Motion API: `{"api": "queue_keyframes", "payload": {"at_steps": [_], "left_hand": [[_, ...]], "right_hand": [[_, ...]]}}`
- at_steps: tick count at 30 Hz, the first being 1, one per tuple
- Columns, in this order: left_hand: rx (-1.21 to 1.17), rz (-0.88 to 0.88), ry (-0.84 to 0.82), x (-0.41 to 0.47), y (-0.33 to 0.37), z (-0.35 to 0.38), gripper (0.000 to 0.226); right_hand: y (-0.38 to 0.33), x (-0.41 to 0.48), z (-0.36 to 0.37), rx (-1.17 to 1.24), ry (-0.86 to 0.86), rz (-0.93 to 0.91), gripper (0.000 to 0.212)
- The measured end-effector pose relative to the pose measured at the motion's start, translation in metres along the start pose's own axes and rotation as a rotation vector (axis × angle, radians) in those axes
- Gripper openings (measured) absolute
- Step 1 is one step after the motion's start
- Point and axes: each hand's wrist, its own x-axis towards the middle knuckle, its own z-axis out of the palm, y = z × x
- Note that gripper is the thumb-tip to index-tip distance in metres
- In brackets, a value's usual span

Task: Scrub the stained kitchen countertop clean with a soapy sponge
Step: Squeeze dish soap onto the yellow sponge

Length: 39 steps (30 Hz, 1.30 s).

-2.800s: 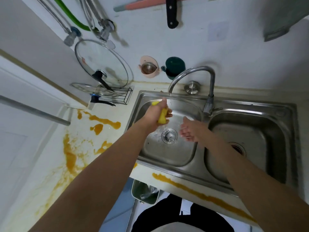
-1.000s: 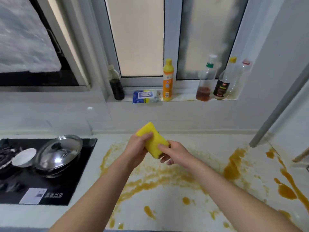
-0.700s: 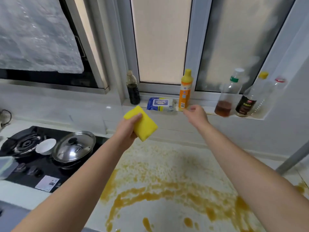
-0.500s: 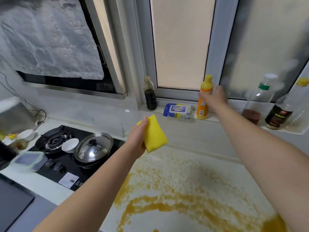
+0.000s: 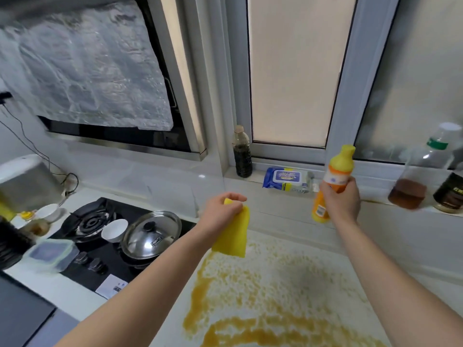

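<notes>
My left hand grips the top of a yellow sponge, which hangs above the white countertop. Orange-yellow stains spread over that countertop in streaks and speckles. To the right, my right hand is curled round the middle of a yellow and orange soap bottle, lifted off the window sill and tilted, its cap up.
A dark bottle, a blue wipes pack and more bottles stand on the sill. At left, a black gas hob carries a lidded pan and a white bowl. A plastic box lies nearby.
I turned from the sink to the stained counter with the sponge. My right hand reached to the sill, took hold of the yellow bottle and lifted it toward me.
</notes>
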Motion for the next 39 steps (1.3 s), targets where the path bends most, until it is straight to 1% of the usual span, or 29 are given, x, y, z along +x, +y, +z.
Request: {"api": "queue_keyframes", "payload": {"at_steps": [2, 4, 5, 7, 10, 13, 16, 20, 22, 26, 33, 36, 39], "left_hand": [[0.106, 0.075, -0.051, 0.007, -0.004, -0.007, 0.018], [0.188, 0.153, -0.099, 0.009, -0.007, -0.011, 0.012], [0.233, 0.203, -0.127, 0.009, -0.010, -0.013, 0.014], [0.304, 0.303, -0.194, 0.014, -0.018, -0.015, 0.026], [0.367, 0.415, -0.281, 0.017, -0.030, -0.024, 0.033], [0.394, 0.503, -0.409, 0.022, -0.044, -0.041, 0.022], [0.405, 0.541, -0.502, 0.025, -0.064, -0.058, 0.021], [0.323, 0.586, -0.515, 0.023, -0.080, -0.071, 0.024], [0.302, 0.603, -0.519, 0.019, -0.087, -0.075, 0.026], [0.255, 0.646, -0.594, 0.010, -0.093, -0.077, 0.033], [0.269, 0.627, -0.721, 0.000, -0.084, -0.072, 0.042], [0.359, 0.651, -0.725, -0.009, -0.081, -0.064, 0.045], [0.345, 0.649, -0.707, -0.019, -0.085, -0.051, 0.047]], "right_hand": [[0.010, -0.052, 0.006, -0.003, -0.068, 0.014, 0.039], [0.019, -0.101, 0.016, -0.013, -0.198, 0.033, 0.035], [0.020, -0.124, 0.021, -0.021, -0.270, 0.040, 0.034], [0.017, -0.165, 0.034, -0.060, -0.363, 0.029, 0.035], [0.009, -0.214, 0.050, -0.091, -0.394, -0.016, 0.045], [0.011, -0.247, 0.059, -0.092, -0.338, 0.013, 0.047], [0.018, -0.266, 0.068, -0.151, -0.311, -0.001, 0.047], [0.013, -0.276, 0.072, -0.241, -0.281, -0.012, 0.056], [0.010, -0.281, 0.071, -0.268, -0.275, -0.014, 0.057], [0.006, -0.287, 0.065, -0.314, -0.310, -0.031, 0.057], [0.003, -0.287, 0.041, -0.340, -0.412, -0.032, 0.060], [0.006, -0.286, 0.027, -0.360, -0.440, -0.048, 0.061], [0.011, -0.284, 0.012, -0.377, -0.471, -0.033, 0.059]]}}
